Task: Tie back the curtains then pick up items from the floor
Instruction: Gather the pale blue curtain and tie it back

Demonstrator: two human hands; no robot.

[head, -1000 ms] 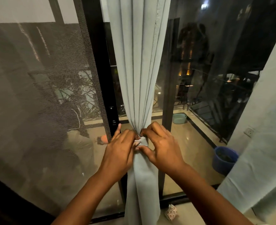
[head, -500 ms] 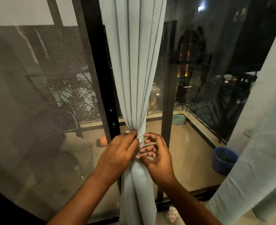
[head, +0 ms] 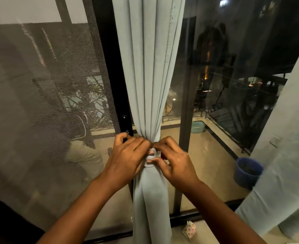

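Note:
A pale grey-blue curtain hangs in front of a dark glass door, gathered into a narrow waist at mid height. A strip of the same cloth, the tie-back, wraps that waist. My left hand grips the gathered cloth and tie-back from the left. My right hand pinches the tie-back from the right with thumb and fingers. Both hands touch at the waist. On the floor by the door track lies a small patterned packet.
A mesh screen panel fills the left. A black door frame stands behind the curtain. A second pale curtain hangs at the right, by a wall socket. Outside on the balcony sit a blue bucket and a teal tub.
My right hand's fingers have closed back onto the tie-back after curling open half a second ago. The view has shifted slightly; both hands stay at the curtain's waist.

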